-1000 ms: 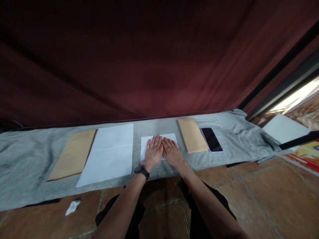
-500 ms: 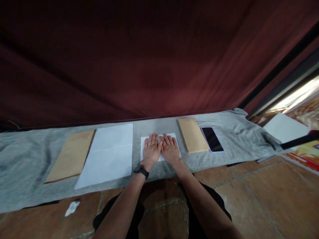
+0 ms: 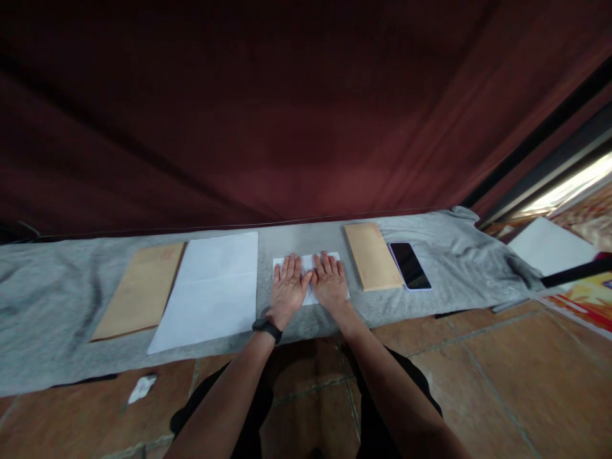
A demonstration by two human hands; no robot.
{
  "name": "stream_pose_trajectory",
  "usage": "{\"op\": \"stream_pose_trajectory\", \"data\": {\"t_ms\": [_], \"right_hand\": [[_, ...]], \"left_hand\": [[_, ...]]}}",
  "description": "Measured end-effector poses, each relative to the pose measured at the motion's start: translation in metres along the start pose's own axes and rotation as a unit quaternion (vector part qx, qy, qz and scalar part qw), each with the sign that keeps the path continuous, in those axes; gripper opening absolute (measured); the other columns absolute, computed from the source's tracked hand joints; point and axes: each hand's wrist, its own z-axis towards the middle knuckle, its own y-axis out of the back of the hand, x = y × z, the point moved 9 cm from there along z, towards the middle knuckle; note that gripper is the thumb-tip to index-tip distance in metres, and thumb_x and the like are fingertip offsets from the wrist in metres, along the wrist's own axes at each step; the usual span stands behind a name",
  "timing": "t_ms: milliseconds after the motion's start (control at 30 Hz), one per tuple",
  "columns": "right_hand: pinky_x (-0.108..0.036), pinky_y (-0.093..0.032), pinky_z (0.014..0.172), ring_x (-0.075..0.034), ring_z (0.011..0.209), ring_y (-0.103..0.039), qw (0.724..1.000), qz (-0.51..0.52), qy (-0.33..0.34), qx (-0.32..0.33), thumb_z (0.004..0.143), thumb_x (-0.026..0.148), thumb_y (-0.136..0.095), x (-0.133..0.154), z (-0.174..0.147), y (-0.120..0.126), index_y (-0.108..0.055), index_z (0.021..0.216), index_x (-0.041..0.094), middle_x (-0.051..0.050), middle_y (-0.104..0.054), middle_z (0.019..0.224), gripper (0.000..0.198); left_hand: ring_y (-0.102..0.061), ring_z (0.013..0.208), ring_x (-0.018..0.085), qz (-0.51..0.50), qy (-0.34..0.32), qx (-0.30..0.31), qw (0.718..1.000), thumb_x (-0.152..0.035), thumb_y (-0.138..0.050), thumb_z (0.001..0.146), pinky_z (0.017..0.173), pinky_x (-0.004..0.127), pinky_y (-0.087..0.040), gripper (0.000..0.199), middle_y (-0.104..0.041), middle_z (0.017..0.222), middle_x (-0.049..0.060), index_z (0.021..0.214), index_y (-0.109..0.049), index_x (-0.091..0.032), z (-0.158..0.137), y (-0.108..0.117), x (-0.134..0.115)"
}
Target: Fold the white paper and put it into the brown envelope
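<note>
A small white folded sheet of paper [image 3: 308, 298] lies on the grey cloth under both palms, its middle largely covered. My left hand [image 3: 289, 284] rests flat on its left half, fingers stretched out and pointing away from me. On the right half, my right hand [image 3: 329, 280] lies flat too, with the thumbs close together. Left of the hands is a stack of larger white paper [image 3: 215, 280] with a crease across it. Right of them sits a pile of brown envelopes [image 3: 373, 255].
Another brown envelope stack [image 3: 141, 287] lies at the far left. A phone [image 3: 410, 266] is beside the right envelopes. The grey cloth [image 3: 459, 268] covers the narrow table. Behind hangs a dark red curtain [image 3: 287, 140]; a crumpled white tissue [image 3: 142, 388] is on the tiled floor.
My hands have spread slightly apart across the paper, the left shifting a little left and the right a little right. The view has tilted slightly; the other things stay put.
</note>
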Motion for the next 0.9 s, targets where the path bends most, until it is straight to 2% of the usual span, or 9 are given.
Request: {"op": "stream_pose_trajectory", "data": {"t_ms": [167,300,467,767,833,900], "right_hand": [[-0.052,-0.028,0.119,-0.035,0.147,-0.035,0.999,-0.014,-0.007,-0.046,0.104,0.042,-0.040,-0.005,-0.003,0.001,-0.040,0.152,0.003,-0.025,-0.034,0.159,0.062],[-0.052,-0.030,0.118,-0.035,0.147,-0.036,0.997,-0.018,-0.008,-0.072,0.104,0.042,-0.039,-0.009,-0.007,0.001,-0.036,0.151,-0.004,-0.029,-0.037,0.156,0.066],[-0.053,-0.033,0.116,-0.036,0.146,-0.038,0.995,-0.024,-0.001,-0.101,0.105,0.043,-0.035,-0.014,-0.013,0.005,-0.036,0.152,-0.003,-0.029,-0.040,0.154,0.066],[-0.054,-0.034,0.115,-0.036,0.143,-0.041,0.994,-0.032,0.019,-0.101,0.105,0.043,-0.034,-0.027,-0.020,0.004,-0.036,0.152,-0.003,-0.029,-0.040,0.155,0.065],[-0.054,-0.034,0.115,-0.036,0.143,-0.041,0.994,-0.033,0.019,-0.101,0.106,0.042,-0.033,-0.029,-0.022,0.004,-0.035,0.152,-0.003,-0.029,-0.040,0.154,0.065],[-0.053,-0.035,0.115,-0.036,0.142,-0.042,0.994,-0.037,0.018,-0.101,0.106,0.043,-0.033,-0.031,-0.024,0.005,-0.035,0.152,-0.003,-0.029,-0.041,0.154,0.065]], "left_hand": [[-0.022,0.154,0.028,0.005,0.009,-0.006,1.000,-0.047,-0.023,0.104,0.126,0.045,-0.019,0.069,-0.028,0.163,0.020,0.155,-0.032,-0.001,-0.006,0.002,0.008],[-0.023,0.153,0.027,0.003,0.018,-0.019,1.000,-0.045,-0.025,0.104,0.125,0.045,-0.021,0.067,-0.029,0.163,0.019,0.156,-0.029,-0.003,-0.011,0.002,0.016],[-0.022,0.154,0.028,-0.001,0.032,-0.018,0.999,-0.042,-0.028,0.103,0.125,0.045,-0.022,0.066,-0.029,0.163,0.019,0.156,-0.030,-0.003,-0.016,0.002,0.022],[-0.019,0.154,0.028,-0.006,0.051,0.014,0.999,-0.041,-0.029,0.103,0.126,0.046,-0.018,0.067,-0.024,0.165,0.019,0.157,-0.027,-0.002,-0.026,0.006,0.027],[-0.018,0.155,0.028,-0.002,0.046,0.002,0.999,-0.039,-0.030,0.102,0.127,0.047,-0.016,0.066,-0.024,0.165,0.018,0.158,-0.024,-0.003,-0.028,0.012,0.026],[-0.015,0.155,0.027,-0.001,0.013,-0.011,1.000,-0.036,-0.030,0.102,0.127,0.047,-0.013,0.065,-0.022,0.166,0.016,0.159,-0.022,-0.005,-0.031,0.020,0.019]]}}
